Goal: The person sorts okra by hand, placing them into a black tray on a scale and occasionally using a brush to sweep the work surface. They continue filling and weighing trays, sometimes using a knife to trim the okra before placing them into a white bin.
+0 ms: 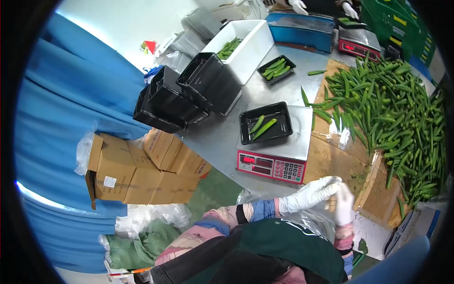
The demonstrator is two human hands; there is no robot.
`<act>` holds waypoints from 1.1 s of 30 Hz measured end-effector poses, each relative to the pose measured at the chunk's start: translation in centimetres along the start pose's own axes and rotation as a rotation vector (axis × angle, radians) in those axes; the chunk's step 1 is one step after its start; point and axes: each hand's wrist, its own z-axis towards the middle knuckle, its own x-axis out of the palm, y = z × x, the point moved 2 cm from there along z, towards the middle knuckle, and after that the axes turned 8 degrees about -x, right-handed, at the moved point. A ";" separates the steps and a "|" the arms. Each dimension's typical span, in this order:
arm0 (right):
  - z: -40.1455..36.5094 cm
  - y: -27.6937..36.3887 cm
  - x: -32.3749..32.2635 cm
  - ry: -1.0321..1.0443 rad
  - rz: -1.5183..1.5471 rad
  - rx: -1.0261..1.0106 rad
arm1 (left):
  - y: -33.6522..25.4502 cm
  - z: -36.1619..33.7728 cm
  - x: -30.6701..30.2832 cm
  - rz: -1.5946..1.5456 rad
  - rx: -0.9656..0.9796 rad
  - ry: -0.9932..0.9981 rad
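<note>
My left hand (309,195), in a white glove, reaches across in front of my body with its fingers stretched out toward the right hand. My right hand (344,204), also gloved, is raised beside it and smeared by motion, its fingers overlapping the left fingertips in this view. Nothing shows held between them. Just beyond is a red and silver digital scale (298,142) with a lit display. On its plate rests a black plastic tray (279,134) with two okra pods (265,129) inside. A large heap of okra (392,109) covers the table to the right, over cardboard (326,158).
Another black tray (267,80) filled with okra stands behind the scale. Stacked black trays (213,85) and a white bin (257,52) are at left. Cardboard boxes (137,175) lie below the table's left edge. Across the table, a co-worker's gloved hands (299,6) are near another scale (362,42).
</note>
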 end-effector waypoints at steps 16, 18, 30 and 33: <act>-0.2 -3.6 8.9 0.036 -0.002 0.236 | -5.0 -12.0 -31.2 0.152 0.223 -1.262; -0.6 -5.8 7.2 -0.042 -0.014 0.247 | 4.6 -12.9 -41.8 0.253 0.305 -1.189; -7.0 -8.1 -17.3 -0.789 -0.540 0.406 | 13.7 -11.9 -46.0 0.805 -0.461 -0.995; -10.8 -16.8 -31.0 -1.189 -1.208 0.458 | 8.3 -13.3 -38.9 1.217 -0.445 -1.155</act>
